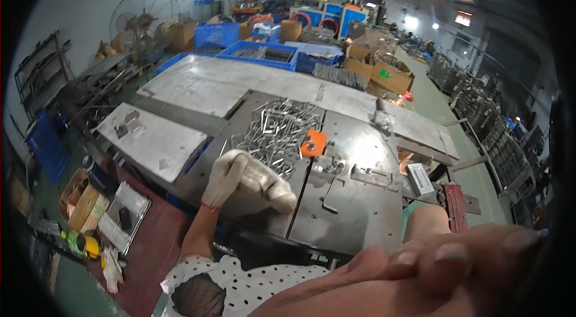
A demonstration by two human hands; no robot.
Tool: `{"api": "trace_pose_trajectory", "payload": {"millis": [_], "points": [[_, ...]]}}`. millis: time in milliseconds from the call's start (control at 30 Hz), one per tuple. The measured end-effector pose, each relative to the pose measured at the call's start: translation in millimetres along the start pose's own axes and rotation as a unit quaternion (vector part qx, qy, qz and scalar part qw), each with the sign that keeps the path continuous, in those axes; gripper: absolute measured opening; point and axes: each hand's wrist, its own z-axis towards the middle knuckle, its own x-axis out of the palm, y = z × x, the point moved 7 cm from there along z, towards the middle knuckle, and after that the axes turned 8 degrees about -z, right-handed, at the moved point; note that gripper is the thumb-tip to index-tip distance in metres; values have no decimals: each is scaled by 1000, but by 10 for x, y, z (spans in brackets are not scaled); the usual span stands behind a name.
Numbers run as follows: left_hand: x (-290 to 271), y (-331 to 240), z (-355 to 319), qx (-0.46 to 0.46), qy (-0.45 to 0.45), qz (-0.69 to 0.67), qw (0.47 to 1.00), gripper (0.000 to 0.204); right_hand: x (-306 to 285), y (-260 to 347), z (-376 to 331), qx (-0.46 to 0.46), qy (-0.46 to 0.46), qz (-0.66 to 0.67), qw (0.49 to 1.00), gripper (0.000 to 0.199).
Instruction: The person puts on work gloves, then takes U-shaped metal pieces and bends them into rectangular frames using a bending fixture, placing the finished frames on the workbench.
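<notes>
My left hand (223, 178) wears a white knitted work glove with a red-edged cuff, over the front of the metal worktable (360, 209). It is closed on a loose, crumpled white work glove (264, 184), which extends to the right. Just beyond lies a heap of bent metal rods (279, 131). My right hand (456, 263) is bare and very close to the camera, filling the lower right. Its fingers are loosely bent and apart, with nothing visible in them; part of it runs out of the picture. An L-shaped rod (329, 199) rests on the table between the hands.
An orange piece (314, 143) with small metal parts sits beside the heap, near a metal fixture (329, 165). A white-and-green box (420, 181) stands at the table's right. Blue crates (258, 56) line the back. At lower left are a cardboard box (87, 206) and a tray (125, 215).
</notes>
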Motion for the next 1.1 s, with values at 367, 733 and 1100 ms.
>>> {"api": "trace_pose_trajectory", "payload": {"millis": [367,733,1100], "points": [[-59,16,23,-59,18,-46,997,22,111,-396,370,93,67,222,968,109],[3,123,-128,-113,-19,-92,989,23,173,-755,-304,221,83,365,901,120],[208,-17,-42,-112,38,-106,987,25,96,-893,-180,104,-16,270,957,73]]}}
